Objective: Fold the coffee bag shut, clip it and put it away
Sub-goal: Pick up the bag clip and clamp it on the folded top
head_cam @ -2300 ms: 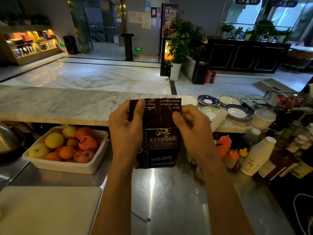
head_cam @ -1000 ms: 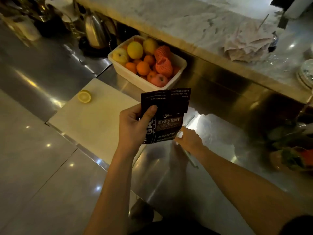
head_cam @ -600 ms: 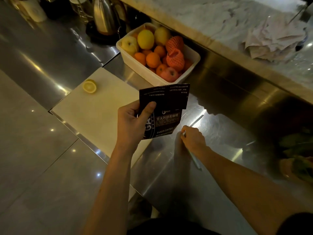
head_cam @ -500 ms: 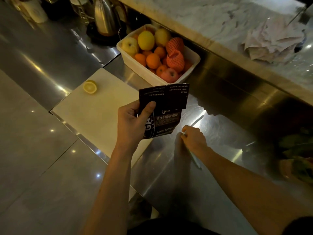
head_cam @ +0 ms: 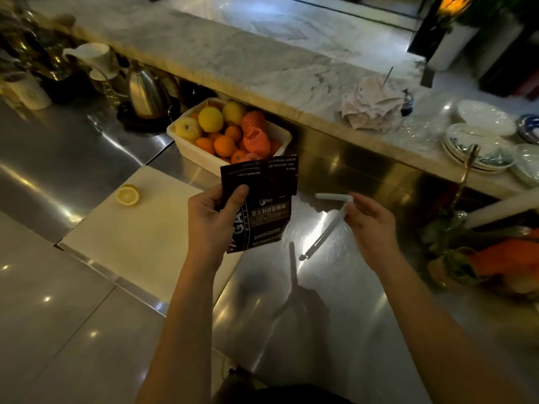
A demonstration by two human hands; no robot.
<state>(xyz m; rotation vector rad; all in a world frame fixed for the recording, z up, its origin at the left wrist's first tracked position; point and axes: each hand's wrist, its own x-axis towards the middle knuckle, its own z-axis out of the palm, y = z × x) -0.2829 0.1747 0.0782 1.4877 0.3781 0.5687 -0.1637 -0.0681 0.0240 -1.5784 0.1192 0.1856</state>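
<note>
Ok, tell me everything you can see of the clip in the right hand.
The clip is a long, thin, pale bag-sealing clip, plastic by its look, made of two slim arms joined at a hinge. It is open: one arm points left, roughly level, the other slants down and left to a darker tip. The right hand pinches it near the hinge and holds it above the steel counter, beside the coffee bag but not touching it.

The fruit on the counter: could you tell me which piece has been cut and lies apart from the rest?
The lemon half, lying cut face up on the white cutting board; all the other fruit is whole and piled in the white tub.
</note>
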